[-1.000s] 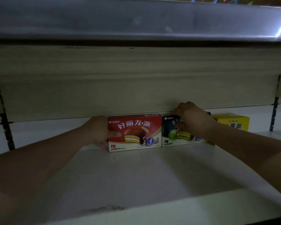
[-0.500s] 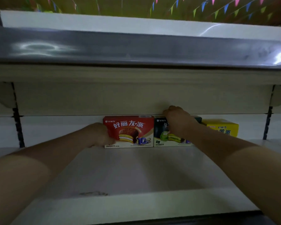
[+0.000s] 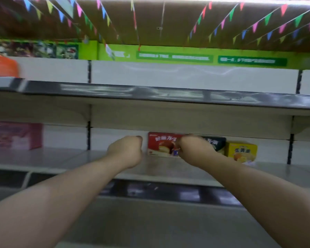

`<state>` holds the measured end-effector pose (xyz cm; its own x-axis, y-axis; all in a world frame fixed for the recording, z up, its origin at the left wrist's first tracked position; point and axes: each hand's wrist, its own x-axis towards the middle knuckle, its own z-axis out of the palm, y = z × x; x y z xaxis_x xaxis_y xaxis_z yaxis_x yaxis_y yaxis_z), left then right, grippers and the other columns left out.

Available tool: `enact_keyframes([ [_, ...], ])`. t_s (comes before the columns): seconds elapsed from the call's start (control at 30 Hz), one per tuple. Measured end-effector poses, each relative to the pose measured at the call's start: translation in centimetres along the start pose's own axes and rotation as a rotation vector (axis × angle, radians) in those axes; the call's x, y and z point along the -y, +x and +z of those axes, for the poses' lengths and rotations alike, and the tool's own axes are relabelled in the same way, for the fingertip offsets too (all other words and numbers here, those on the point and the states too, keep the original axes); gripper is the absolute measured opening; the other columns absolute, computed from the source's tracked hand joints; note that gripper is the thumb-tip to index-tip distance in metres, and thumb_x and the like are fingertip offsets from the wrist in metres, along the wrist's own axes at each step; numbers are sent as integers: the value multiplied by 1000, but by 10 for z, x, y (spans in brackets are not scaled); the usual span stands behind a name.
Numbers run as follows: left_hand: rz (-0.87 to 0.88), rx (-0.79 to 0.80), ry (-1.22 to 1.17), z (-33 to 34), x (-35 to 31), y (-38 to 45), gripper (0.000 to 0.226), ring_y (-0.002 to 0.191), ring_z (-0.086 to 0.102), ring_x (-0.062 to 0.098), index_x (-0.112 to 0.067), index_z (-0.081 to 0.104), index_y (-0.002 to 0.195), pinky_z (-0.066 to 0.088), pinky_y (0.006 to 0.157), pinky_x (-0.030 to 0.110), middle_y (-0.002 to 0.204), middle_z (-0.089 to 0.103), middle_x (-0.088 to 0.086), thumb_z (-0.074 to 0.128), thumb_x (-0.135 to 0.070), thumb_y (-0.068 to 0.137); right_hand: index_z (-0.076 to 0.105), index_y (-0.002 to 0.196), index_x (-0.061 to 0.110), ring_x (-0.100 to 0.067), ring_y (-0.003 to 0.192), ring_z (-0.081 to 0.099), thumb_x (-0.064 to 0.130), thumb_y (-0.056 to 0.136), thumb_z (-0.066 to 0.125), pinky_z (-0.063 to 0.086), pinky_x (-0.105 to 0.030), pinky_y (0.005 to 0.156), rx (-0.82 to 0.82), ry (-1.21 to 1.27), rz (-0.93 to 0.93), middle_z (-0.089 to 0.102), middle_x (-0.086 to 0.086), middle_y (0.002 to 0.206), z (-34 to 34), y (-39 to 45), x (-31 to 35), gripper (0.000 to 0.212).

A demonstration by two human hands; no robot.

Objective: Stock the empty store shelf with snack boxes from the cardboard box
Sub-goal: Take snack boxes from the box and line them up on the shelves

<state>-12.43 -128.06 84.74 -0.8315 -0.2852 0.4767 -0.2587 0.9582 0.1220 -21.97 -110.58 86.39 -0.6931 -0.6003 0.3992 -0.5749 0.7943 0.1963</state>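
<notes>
Three snack boxes stand in a row at the back of the white shelf (image 3: 89, 158): a red box (image 3: 160, 144), a dark green box (image 3: 216, 143) and a yellow box (image 3: 242, 152). My left hand (image 3: 126, 152) hovers just left of the red box, fingers curled, holding nothing and clear of the box. My right hand (image 3: 193, 149) is curled in front of the seam between the red and green boxes and covers part of both. Whether it touches them is blurred. The cardboard box is out of view.
The shelf above (image 3: 150, 94) overhangs the boxes, leaving a low gap. A pink carton (image 3: 14, 136) stands on the same shelf at far left. An orange object (image 3: 3, 65) sits on the upper shelf at left. Metal uprights (image 3: 89, 136) divide the bays.
My head has pulled back and tilted up, showing the ceiling bunting. My left hand has let go of the red box and drawn back. My right hand has slid leftward off the green box.
</notes>
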Motion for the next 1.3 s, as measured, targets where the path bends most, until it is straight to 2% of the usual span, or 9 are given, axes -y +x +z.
enact_keyframes([
  [0.2,-46,-152,-149,-51,82,-163,8,84,60,27,-23,49,89,50,70,38,89,64,3,47,-26,96,61,106,15,-28,84,57,14,94,48,47,-32,62,-30,91,-220,61,-8,102,-31,-76,160,18],
  [0.3,-171,-74,-14,-83,139,-247,9,91,60,29,-22,53,95,51,76,40,99,64,5,48,-30,97,57,101,14,-28,80,55,13,94,48,48,-36,64,-5,94,-415,60,-8,98,-44,-106,253,12],
  [0.5,-324,57,324,-138,248,-389,12,93,59,30,-26,45,91,40,65,34,101,62,4,41,-33,99,55,91,15,-22,68,53,11,94,49,42,-32,55,62,105,-698,52,-1,79,-70,-164,426,8],
  [0.6,-369,121,460,-150,290,-447,18,89,61,28,-22,49,101,44,63,34,96,63,3,37,-35,100,60,102,14,-21,76,59,14,94,51,53,-35,66,108,145,-755,54,-1,81,-64,-179,491,12],
  [0.7,-407,248,533,-151,328,-491,18,86,61,22,-22,48,98,43,63,33,94,63,0,35,-34,101,57,112,17,-22,78,57,14,97,50,47,-35,65,170,93,-812,55,0,87,-48,-179,543,17],
  [0.83,-510,391,554,-149,386,-511,18,86,59,21,-20,53,102,39,62,31,96,63,1,38,-29,98,57,113,18,-25,98,61,17,97,49,43,-35,67,149,119,-848,58,-2,102,-28,-164,592,18],
  [1.1,-404,450,617,-128,499,-458,34,79,61,22,-19,37,133,48,57,33,92,60,3,39,-28,100,47,97,20,-22,85,54,23,94,51,43,-34,65,235,179,-821,50,1,91,12,-107,670,5],
  [1.2,-263,521,580,-102,528,-443,22,61,47,16,-15,43,119,42,50,31,72,43,-4,37,-25,101,54,104,19,-22,86,58,22,94,51,46,-32,65,320,180,-768,55,-1,94,31,-96,689,11],
  [1.3,-156,566,487,-63,552,-445,19,69,53,19,-13,54,103,50,61,34,72,48,-4,37,-22,100,55,112,17,-22,87,56,23,96,49,44,-31,63,429,172,-730,56,-5,103,63,-102,699,18],
])
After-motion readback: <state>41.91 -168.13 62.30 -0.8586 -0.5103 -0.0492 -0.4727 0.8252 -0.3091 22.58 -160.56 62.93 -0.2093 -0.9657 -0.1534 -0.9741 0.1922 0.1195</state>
